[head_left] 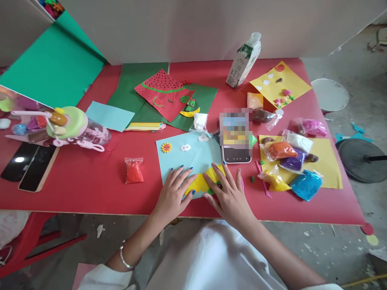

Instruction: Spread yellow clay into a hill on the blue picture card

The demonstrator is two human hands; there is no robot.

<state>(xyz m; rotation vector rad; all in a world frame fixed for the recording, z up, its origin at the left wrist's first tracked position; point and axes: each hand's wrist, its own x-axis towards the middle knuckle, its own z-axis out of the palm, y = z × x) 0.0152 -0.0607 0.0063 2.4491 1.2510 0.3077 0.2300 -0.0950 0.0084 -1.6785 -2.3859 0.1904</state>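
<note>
A light blue sheet of paper [193, 161] lies in front of me on the red table. It carries an orange sun with yellow rays [166, 147], white clouds [185, 148] with small faces, and a yellow clay layer [199, 183] along the lower part. My left hand [177, 189] rests on the sheet's lower left, fingers spread. Over the lower right lies my right hand [228, 189], also spread, its fingertips on the yellow clay and by the phone [237, 155]. A green and dark detail [211, 191] shows partly under the right fingers. Neither hand grips anything.
Bags of clay, among them an orange one [281, 150] and a blue one [306, 185], lie on yellow paper at right. A red clay bag [134, 171] sits at left. Behind stand a carton [244, 60] and a watermelon picture [165, 92]. A lidded jar [96, 133] is further left.
</note>
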